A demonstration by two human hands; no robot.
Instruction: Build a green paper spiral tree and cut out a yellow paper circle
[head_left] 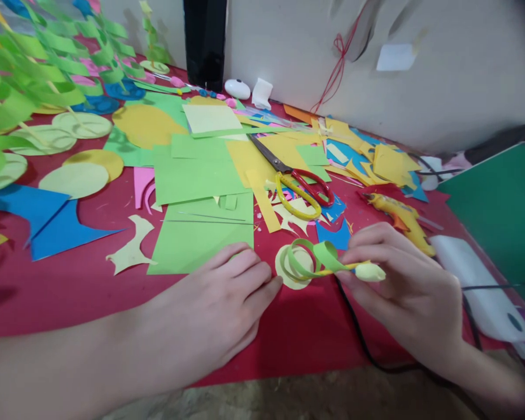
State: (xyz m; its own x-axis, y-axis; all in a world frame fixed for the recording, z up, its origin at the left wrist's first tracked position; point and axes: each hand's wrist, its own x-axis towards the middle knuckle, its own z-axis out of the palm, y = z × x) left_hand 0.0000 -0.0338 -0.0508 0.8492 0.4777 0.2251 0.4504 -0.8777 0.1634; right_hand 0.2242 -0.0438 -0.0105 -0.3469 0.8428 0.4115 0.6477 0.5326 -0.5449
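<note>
The left hand (pixel 221 300) is lying flat on the green sheet (pixel 192 245), fingers loosely together, holding nothing. At its 3 o'clock, the right hand (pixel 402 280) is pinching the green paper curl (pixel 310 259), apparently shaping its loops. Further handling is calling for a light pinch.

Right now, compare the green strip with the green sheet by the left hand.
The green strip is narrow and curled; the green sheet is broad and flat. The right hand pinches the strip; the sheet lies on the table, left hand touching its corner. Both are green paper.
</note>
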